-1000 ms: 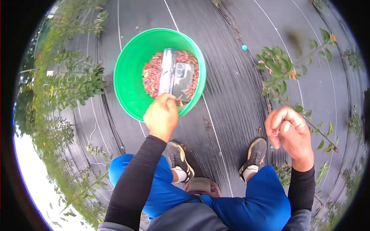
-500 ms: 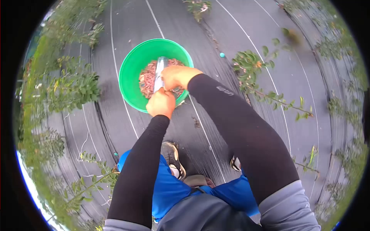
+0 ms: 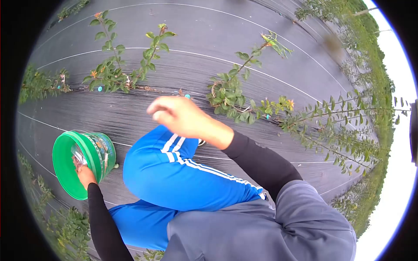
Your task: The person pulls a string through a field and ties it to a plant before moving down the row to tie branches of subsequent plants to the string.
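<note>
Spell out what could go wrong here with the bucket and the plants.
The left hand reaches over the rim of the green bucket; leaning on it might tip the bucket and spill the reddish bits onto the black ground sheet.

The right hand hovers near leafy branches; a careless swing could snag them.

Outdoor growing plot, nursery or field. Dark ground sheeting [image 3: 143, 26] underfoot, marked by pale lines. Leafy plants [image 3: 228, 93] come up in rows along it, some with orange blooms. Denser greenery [image 3: 374, 69] at the margin, bright sky [image 3: 398, 78] beyond. Daylight throughout.
</note>
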Tool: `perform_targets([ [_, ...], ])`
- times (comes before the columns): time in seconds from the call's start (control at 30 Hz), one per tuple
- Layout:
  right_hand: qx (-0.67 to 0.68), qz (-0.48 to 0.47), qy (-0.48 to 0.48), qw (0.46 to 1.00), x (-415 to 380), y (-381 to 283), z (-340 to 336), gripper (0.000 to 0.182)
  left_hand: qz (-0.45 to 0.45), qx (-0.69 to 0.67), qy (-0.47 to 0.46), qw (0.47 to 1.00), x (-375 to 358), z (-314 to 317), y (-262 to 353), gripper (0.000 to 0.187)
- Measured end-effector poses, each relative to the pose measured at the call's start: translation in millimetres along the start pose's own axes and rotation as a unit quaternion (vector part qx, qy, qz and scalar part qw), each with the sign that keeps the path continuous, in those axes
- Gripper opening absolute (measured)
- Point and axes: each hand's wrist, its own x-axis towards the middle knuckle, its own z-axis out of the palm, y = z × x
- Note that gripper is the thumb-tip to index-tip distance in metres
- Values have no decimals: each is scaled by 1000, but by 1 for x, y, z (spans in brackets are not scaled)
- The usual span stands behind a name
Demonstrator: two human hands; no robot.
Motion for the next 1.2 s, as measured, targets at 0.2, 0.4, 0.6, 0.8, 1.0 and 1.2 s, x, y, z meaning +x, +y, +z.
perform_targets([
  [0.2,-35,405,78,910,-215,162,-85,24,38,-293,8,955,-11,-9,12,42],
  [0.4,-105,319,294,895,-216,201,-115,22,70,-388,-34,919,-3,-17,0,39],
  [0.6,-161,405,-27,899,-176,225,-139,25,107,-311,-47,943,-31,-49,21,45],
  [0.8,302,529,258,750,-219,320,-95,25,56,-351,-39,934,-37,-50,3,45],
  [1.0,693,300,355,551,-217,382,-91,25,40,-266,-34,963,-41,-71,2,47],
  [1.2,665,215,336,631,-204,358,-99,32,7,-254,-24,967,-25,-64,-14,48],
])
